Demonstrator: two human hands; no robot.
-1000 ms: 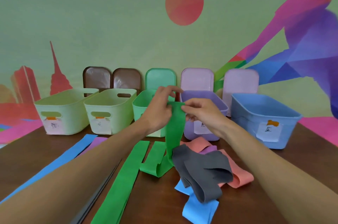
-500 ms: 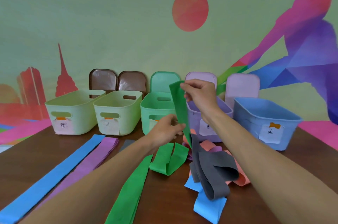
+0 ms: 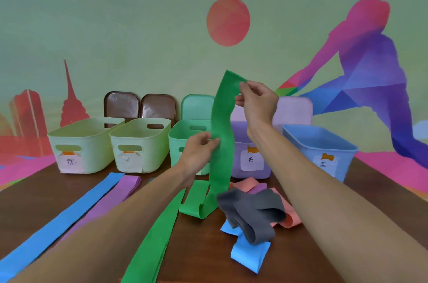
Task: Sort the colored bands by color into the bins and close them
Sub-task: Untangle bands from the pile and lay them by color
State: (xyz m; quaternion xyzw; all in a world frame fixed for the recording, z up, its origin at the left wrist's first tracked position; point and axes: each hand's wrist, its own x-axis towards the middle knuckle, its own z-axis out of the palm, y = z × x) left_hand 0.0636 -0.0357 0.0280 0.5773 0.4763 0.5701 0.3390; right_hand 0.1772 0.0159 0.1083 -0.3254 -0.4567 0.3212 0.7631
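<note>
1. Right hand [image 3: 256,102] pinches the top of the green band [image 3: 221,144], held high.
2. Left hand [image 3: 199,150], at its 7 o'clock, pinches the band's edge (before the green bin [image 3: 185,134]).
3. The band's tail lies on the table [image 3: 201,248].

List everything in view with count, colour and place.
Bins: five; two pale green, mint, purple, blue; row at table's back.
Lids: five; two brown, mint, two lilac; upright behind bins.
Held green band: one; raised, tail on table.
Flat green band: one; front centre.
Blue bands: two; one flat left, one folded right front.
Purple bands: two; one flat beside blue, one in pile.
Grey band: one; atop the pile.
Salmon band: one; under the grey.
Table: one; brown.
Left hand: pinches held band midway.
Right hand: pinches its top.
</note>
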